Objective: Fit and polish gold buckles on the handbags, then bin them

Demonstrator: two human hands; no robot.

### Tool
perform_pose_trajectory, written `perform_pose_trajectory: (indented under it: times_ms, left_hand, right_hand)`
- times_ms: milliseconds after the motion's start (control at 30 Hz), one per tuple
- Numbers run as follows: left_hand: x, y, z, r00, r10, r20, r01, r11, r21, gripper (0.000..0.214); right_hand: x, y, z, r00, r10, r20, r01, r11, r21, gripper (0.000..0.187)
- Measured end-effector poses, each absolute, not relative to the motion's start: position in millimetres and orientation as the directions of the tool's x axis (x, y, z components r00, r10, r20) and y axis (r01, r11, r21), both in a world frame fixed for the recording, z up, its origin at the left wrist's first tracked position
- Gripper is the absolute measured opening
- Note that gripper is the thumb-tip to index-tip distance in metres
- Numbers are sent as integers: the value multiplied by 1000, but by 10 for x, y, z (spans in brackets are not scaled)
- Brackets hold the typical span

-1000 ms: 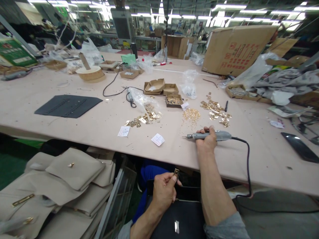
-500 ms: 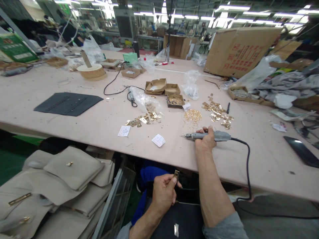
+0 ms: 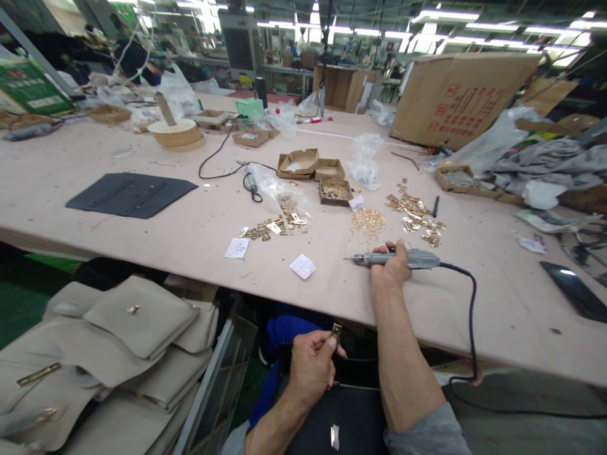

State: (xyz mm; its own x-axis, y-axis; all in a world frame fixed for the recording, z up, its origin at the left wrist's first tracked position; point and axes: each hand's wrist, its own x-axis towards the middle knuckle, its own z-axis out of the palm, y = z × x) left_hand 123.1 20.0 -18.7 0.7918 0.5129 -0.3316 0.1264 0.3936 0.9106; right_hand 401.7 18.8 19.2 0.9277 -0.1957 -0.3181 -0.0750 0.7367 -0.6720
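My right hand [image 3: 391,268] rests on the pink table [image 3: 190,240] and is closed around a grey electric screwdriver [image 3: 408,258], whose bit points left and whose black cord [image 3: 471,316] runs off the table's front edge. My left hand [image 3: 313,366] is below the table edge, over a black bag [image 3: 351,417] on my lap, pinching a small gold metal fitting [image 3: 336,330] between thumb and fingers. A pile of small gold screws [image 3: 366,219] lies just beyond the screwdriver.
Gold metal fittings lie in heaps [image 3: 279,224] [image 3: 417,215] beside small cardboard boxes [image 3: 308,165]. A dark leather panel [image 3: 130,194] is at the left, a big carton [image 3: 455,95] at the back right. Beige bags [image 3: 118,341] are stacked below left.
Both hands hold their places; only the view has shifted slightly.
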Motion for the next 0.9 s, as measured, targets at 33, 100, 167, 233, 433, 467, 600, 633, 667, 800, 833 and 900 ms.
perform_pose_trajectory:
  times_ms: [33, 100, 167, 233, 433, 467, 600, 633, 667, 800, 833, 900]
  left_hand:
    - [1232, 199, -192, 790, 517, -330, 126, 390, 912, 49]
    - [1234, 196, -206, 788, 523, -326, 125, 382, 916, 49]
    - [1236, 192, -219, 790, 524, -319, 125, 372, 920, 49]
    - [1239, 187, -223, 792, 523, -316, 130, 361, 924, 49]
    - [1229, 135, -153, 760, 551, -346, 175, 339, 924, 44]
    - [1225, 124, -136, 752, 558, -351, 181, 337, 924, 43]
    - [1212, 90, -88, 733, 568, -375, 204, 343, 917, 41]
    - [1210, 82, -78, 729, 567, -384, 212, 346, 914, 40]
    - [1208, 74, -67, 725, 567, -392, 220, 349, 911, 39]
    - [1201, 43, -19, 709, 577, -405, 240, 343, 908, 33]
    - [1198, 37, -10, 709, 578, -404, 241, 341, 909, 33]
    - [1192, 28, 4, 708, 580, -403, 237, 342, 909, 32]
  right_hand:
    - [4015, 185, 197, 929, -191, -318, -78, 738, -670, 35]
    - [4007, 173, 216, 931, -177, -318, -86, 742, -665, 34]
    - [3994, 148, 249, 936, -154, -316, -97, 749, -655, 34]
    - [3972, 98, 296, 942, -114, -315, -122, 759, -640, 36]
    - [3716, -292, 482, 966, 52, -252, -200, 769, -608, 25]
    - [3634, -380, 514, 972, 87, -218, -205, 766, -609, 25]
    - [3242, -670, 635, 972, 200, -121, -230, 725, -650, 28]
    - [3140, -715, 659, 970, 215, -111, -233, 708, -667, 29]
    - [3041, -747, 678, 969, 224, -103, -233, 689, -687, 30]
    - [2740, -775, 710, 974, 220, -56, -186, 630, -754, 36]
    - [2694, -766, 711, 975, 218, -36, -167, 620, -767, 37]
    - [2631, -746, 710, 975, 222, 5, -133, 601, -789, 37]
